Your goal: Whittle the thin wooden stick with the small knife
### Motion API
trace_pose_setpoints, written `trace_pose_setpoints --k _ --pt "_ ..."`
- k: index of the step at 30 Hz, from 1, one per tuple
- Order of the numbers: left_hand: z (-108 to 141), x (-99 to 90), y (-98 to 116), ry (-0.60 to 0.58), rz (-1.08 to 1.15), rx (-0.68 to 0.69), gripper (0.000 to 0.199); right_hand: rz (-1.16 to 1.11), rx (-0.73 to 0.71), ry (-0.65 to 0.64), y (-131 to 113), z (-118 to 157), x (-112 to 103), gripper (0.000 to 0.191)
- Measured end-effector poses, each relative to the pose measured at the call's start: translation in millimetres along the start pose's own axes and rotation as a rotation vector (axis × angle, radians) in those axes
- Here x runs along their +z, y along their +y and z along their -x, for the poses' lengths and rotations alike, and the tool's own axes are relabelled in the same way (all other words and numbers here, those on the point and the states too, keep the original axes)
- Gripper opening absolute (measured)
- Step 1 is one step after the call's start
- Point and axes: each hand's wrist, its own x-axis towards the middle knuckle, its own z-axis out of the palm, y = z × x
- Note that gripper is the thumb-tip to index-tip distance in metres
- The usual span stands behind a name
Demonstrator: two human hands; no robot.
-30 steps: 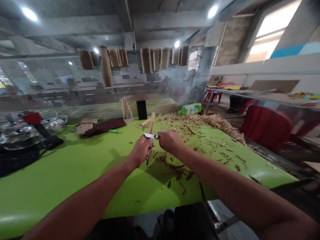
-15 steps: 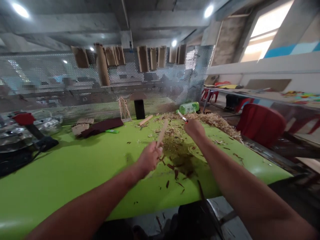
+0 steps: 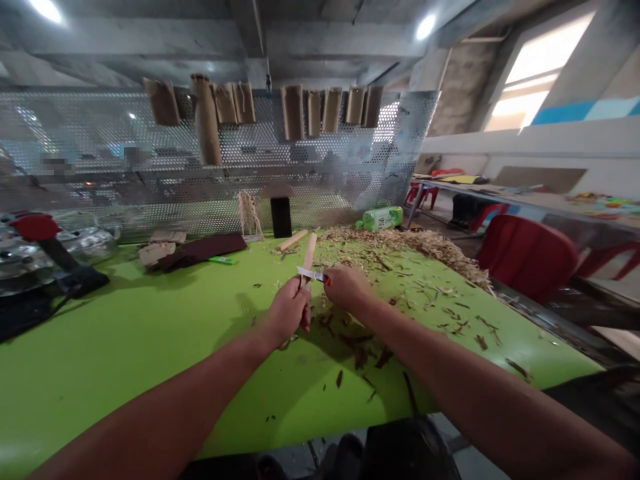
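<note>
Left hand grips flat pale wooden strip; right hand holds silver-bladed knife across it (paring, apparently); next stroke needs steadiness.

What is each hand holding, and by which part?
Left hand: wooden strip, toward its near end. Right hand: knife, by its handle.

Stick in the left grip: bare wood, matt. Knife in the right grip: blade of bright, smooth metal. Desk beneath both grips: smooth covering, glossy where light strikes. Shavings beyond and right of the right grip: wood, curled, rough, matt. Bottle beyond the right grip: translucent plastic, glossy. Screen beyond both grips: perforated metal, dull sheen. Chair right of the right grip: smooth plastic.
</note>
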Motion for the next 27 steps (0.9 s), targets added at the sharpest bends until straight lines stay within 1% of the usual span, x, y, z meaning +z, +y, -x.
trace_pose_setpoints --k 2,8,13,16,20,25,27 --pt "2 0.3 2 0.022 -0.05 0.021 0.017 0.013 -0.019 -0.009 -3 1 0 0.031" --pt "5 0.7 6 0.141 -0.21 0.046 0.022 0.028 -0.071 0.002 -11 9 -3 0.03" --pt "5 0.9 10 0.2 -0.312 0.12 0.023 0.043 -0.051 0.0 -13 9 -3 0.031" --pt "6 2.7 13 0.197 -0.368 0.135 0.022 0.052 -0.035 -0.001 -10 7 -5 0.03" --pt "6 5.2 14 0.191 -0.441 0.125 0.02 0.047 -0.038 0.036 -5 5 -5 0.029" --pt "4 5.3 17 0.157 -0.402 0.107 0.015 0.012 -0.019 0.087 -5 1 -1 0.029" --pt "10 7.4 18 0.149 -0.404 0.096 0.014 -0.003 -0.002 0.1 2 -4 -1 0.029"
